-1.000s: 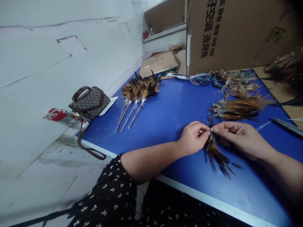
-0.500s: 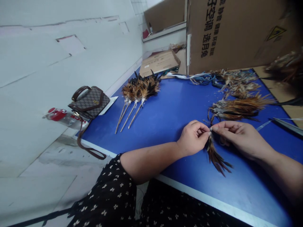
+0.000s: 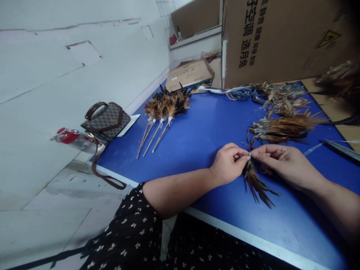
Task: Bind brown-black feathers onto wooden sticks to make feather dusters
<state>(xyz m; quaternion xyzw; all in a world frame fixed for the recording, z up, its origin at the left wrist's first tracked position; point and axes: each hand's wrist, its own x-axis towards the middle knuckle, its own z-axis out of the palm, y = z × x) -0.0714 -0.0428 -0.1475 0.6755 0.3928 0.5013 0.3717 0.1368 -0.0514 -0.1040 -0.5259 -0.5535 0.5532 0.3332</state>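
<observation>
Near the front of the blue table, my left hand (image 3: 229,165) and my right hand (image 3: 284,163) meet fingertip to fingertip. Both are closed in a pinch on the bound upper end of a small bunch of brown and black feathers (image 3: 257,185). The feather tips hang down and fan out toward the table's front edge. Fingers cover most of the top of the bunch. Just beyond my right hand lies a larger pile of brown feathers (image 3: 287,125), with paler, fluffy feathers (image 3: 287,97) behind it.
Several feather dusters with wooden sticks (image 3: 165,107) lie on the blue table (image 3: 208,131). At the left edge stand a patterned handbag (image 3: 105,122) and a plastic bottle (image 3: 77,140). Blue and white cords (image 3: 239,93) lie before a large cardboard box (image 3: 281,41). A dark long tool (image 3: 341,152) rests at right.
The feather bunch has turned slightly, its tips now spread wider and a little to the right. Both hands stay nearly in place, still pinching its top.
</observation>
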